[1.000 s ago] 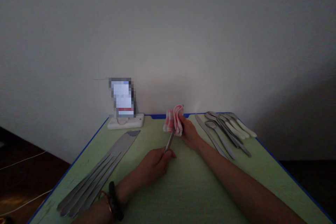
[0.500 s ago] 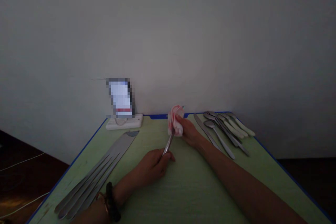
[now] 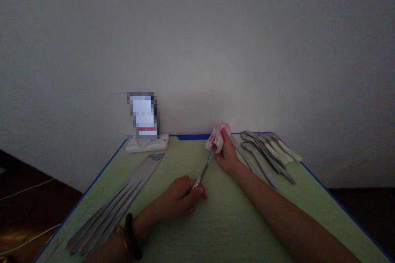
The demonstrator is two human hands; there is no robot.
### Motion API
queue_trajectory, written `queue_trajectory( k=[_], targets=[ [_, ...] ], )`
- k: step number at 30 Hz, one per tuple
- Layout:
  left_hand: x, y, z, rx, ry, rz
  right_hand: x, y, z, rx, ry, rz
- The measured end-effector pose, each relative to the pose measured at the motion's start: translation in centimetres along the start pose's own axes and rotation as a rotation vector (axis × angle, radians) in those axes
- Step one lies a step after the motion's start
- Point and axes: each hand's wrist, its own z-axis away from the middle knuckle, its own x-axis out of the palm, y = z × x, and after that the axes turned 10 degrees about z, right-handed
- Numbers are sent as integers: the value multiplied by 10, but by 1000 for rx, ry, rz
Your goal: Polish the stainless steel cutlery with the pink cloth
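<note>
My left hand [image 3: 182, 199] is closed round the near end of a slim metal utensil [image 3: 204, 169] that slants up and to the right over the green table [image 3: 222, 222]. My right hand [image 3: 227, 154] grips a bunched pink and white cloth [image 3: 217, 139] wrapped round the utensil's far end, near the table's back edge. The tip of the utensil is hidden inside the cloth. A dark band sits on my left wrist.
Several long flat metal blades [image 3: 117, 205] lie fanned at the left of the table. A cluster of spoons and knives [image 3: 265, 152] lies at the back right. A white base with a blurred upright card [image 3: 147, 143] stands at the back left, against the wall.
My right hand has slid the cloth up the utensil toward its far end, to the right and back. More of the shaft now shows. My left hand has stayed put.
</note>
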Motion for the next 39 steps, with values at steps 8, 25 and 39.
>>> queue_trajectory(
  k=[8, 25, 39],
  targets=[
    [4, -18, -10, -90, 160, 333, 2, 12, 19, 118, -366, 727],
    [-2, -8, 1, 82, 50, 16, -2, 1, -1, 43, -85, -50],
    [-7, -16, -1, 69, -84, 254, 7, 18, 48, -146, -64, 781]
  ],
)
